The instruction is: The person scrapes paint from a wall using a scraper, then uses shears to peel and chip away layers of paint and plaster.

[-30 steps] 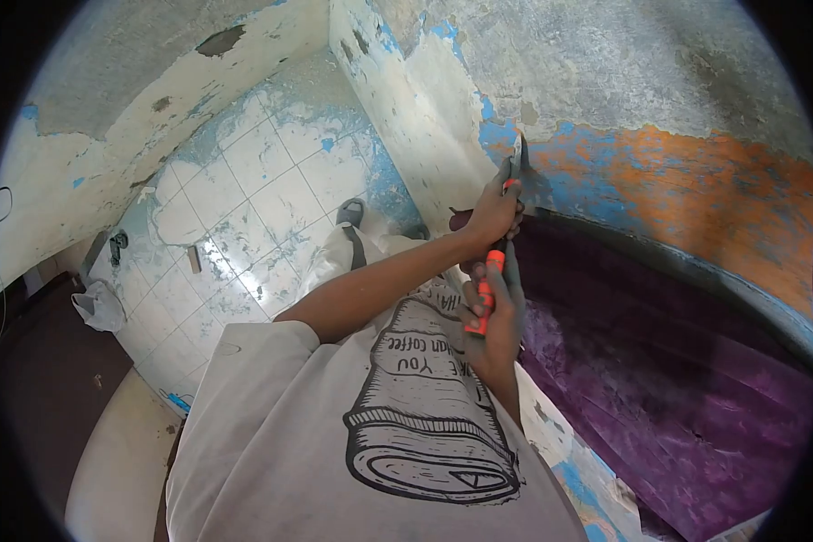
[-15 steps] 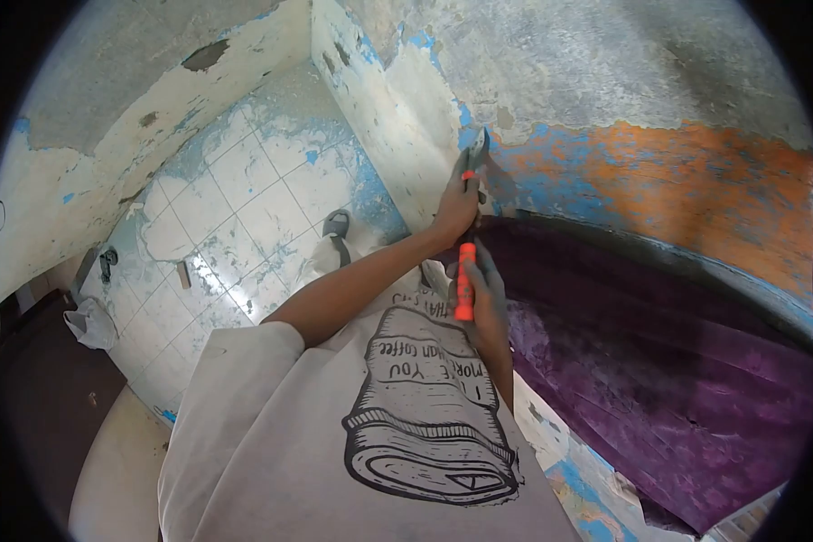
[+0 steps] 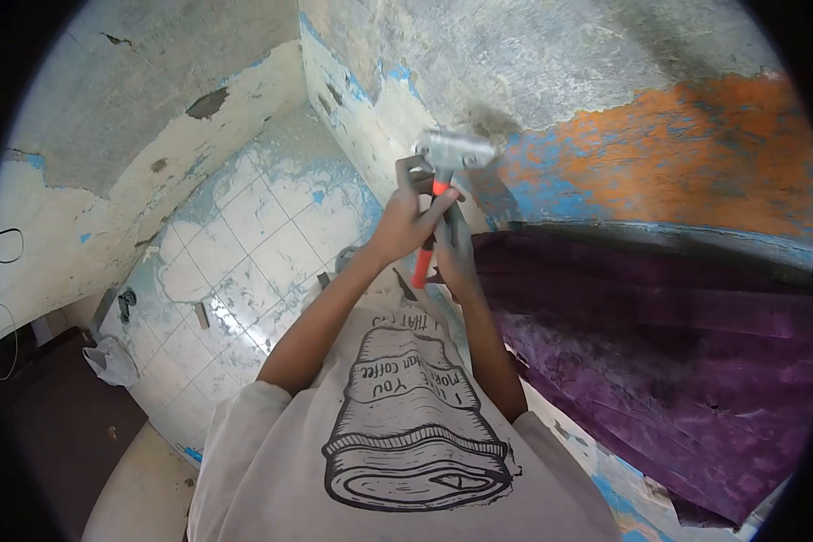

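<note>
A scraper with a wide metal head [image 3: 461,150] and a red and black handle [image 3: 422,269] is held up in front of the wall. My left hand [image 3: 408,217] is closed round the upper part of the handle, just below the head. Lower down, my right hand [image 3: 456,253] grips the same handle, its fingers partly hidden behind it. The wall [image 3: 551,54] behind shows bare grey plaster above peeling orange and blue paint [image 3: 677,154].
Purple sheeting [image 3: 641,352] spreads along the wall's foot on the right. White-smeared floor tiles [image 3: 253,217] lie to the left, with a small brown piece [image 3: 202,315] on them. A whitish plastic bag [image 3: 111,363] sits at the far left.
Both hands and the scraper have shifted left in the view. The scraper has turned, so its metal head now shows broadside instead of edge-on. The view has shifted slightly.
</note>
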The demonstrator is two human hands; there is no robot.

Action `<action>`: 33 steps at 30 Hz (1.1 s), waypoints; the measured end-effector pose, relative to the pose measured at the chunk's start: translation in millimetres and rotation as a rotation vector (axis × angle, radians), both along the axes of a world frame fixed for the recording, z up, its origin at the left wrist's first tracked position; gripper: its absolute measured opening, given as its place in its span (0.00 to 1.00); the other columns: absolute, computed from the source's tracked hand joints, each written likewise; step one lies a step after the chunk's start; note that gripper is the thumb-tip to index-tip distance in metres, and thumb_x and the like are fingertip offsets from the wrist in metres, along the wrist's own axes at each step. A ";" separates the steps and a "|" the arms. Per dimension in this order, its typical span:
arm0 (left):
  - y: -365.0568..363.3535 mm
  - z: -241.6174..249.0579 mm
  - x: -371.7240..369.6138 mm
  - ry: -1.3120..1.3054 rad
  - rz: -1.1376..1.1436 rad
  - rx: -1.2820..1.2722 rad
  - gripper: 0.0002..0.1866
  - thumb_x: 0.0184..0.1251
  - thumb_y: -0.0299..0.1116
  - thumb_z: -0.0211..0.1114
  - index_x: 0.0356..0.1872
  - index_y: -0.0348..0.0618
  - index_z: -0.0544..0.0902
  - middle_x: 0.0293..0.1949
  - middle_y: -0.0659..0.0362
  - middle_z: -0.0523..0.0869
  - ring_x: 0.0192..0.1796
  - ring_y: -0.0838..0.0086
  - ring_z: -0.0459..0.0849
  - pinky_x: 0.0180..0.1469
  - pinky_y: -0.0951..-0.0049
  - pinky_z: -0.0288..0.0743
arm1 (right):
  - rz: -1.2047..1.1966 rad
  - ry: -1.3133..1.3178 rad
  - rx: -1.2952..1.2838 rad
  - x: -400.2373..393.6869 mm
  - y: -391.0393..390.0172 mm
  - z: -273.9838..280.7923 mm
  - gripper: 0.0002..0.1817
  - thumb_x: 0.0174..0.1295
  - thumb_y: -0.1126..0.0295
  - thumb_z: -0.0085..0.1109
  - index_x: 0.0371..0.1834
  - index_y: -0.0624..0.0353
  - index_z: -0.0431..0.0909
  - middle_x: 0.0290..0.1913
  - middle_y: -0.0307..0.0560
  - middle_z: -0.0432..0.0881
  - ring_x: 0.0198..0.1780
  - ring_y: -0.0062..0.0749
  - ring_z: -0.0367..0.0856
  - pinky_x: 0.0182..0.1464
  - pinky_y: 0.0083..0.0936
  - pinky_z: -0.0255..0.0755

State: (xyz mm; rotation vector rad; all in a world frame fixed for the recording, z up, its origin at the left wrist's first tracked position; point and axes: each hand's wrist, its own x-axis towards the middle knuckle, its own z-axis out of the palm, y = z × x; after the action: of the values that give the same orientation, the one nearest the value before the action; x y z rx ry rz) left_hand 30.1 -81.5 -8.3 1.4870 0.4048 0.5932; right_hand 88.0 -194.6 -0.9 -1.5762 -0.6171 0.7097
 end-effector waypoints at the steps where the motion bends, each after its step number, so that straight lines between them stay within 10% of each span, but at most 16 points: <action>1: 6.9 18.9 -15.2 0.077 -0.106 -0.170 0.25 0.80 0.38 0.57 0.66 0.36 0.58 0.55 0.46 0.82 0.60 0.62 0.81 0.59 0.65 0.75 | -0.012 -0.033 0.002 -1.5 9.0 7.8 0.20 0.80 0.59 0.46 0.60 0.67 0.72 0.31 0.37 0.72 0.32 0.18 0.71 0.33 0.18 0.67; 10: -9.6 -31.6 -84.5 0.154 0.038 -0.060 0.32 0.74 0.34 0.64 0.71 0.37 0.59 0.63 0.45 0.76 0.62 0.60 0.79 0.66 0.59 0.73 | 0.022 0.448 0.123 -23.1 39.1 -31.3 0.20 0.80 0.54 0.46 0.37 0.61 0.69 0.27 0.36 0.68 0.29 0.20 0.70 0.30 0.19 0.65; 17: -44.5 -112.0 -120.8 0.645 -0.147 -0.003 0.21 0.76 0.42 0.62 0.56 0.34 0.77 0.29 0.45 0.78 0.32 0.59 0.80 0.39 0.61 0.73 | -0.209 0.699 0.109 -14.3 30.4 -72.7 0.27 0.77 0.45 0.47 0.31 0.59 0.69 0.23 0.40 0.71 0.24 0.27 0.74 0.28 0.26 0.69; 20: -67.3 -140.2 -119.3 0.644 -0.085 0.028 0.22 0.76 0.42 0.63 0.57 0.33 0.77 0.21 0.46 0.74 0.23 0.56 0.74 0.30 0.59 0.68 | -0.230 0.690 -0.018 0.6 16.4 -97.9 0.25 0.77 0.45 0.47 0.35 0.58 0.70 0.28 0.41 0.72 0.29 0.27 0.72 0.38 0.30 0.74; 29: -95.6 -151.9 -51.4 0.439 -0.149 -0.330 0.22 0.80 0.47 0.56 0.48 0.32 0.74 0.22 0.45 0.73 0.25 0.56 0.72 0.32 0.59 0.67 | -0.243 -0.014 -0.270 57.6 -1.0 -113.0 0.29 0.79 0.47 0.42 0.33 0.64 0.75 0.24 0.45 0.78 0.24 0.28 0.79 0.30 0.26 0.73; 33: -105.7 -151.3 -55.2 0.384 -0.162 -0.276 0.22 0.80 0.47 0.56 0.48 0.32 0.74 0.25 0.43 0.74 0.29 0.55 0.74 0.36 0.58 0.68 | -0.312 0.199 -0.287 70.2 -1.0 -95.5 0.30 0.80 0.46 0.39 0.35 0.65 0.75 0.23 0.46 0.78 0.20 0.28 0.77 0.25 0.27 0.73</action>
State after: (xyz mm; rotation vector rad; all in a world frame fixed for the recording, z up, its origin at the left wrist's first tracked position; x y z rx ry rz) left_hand -25.1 -187.2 -159.7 1.3486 0.6289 0.1124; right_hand 158.2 -195.6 -96.4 -1.7876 -0.1197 0.7285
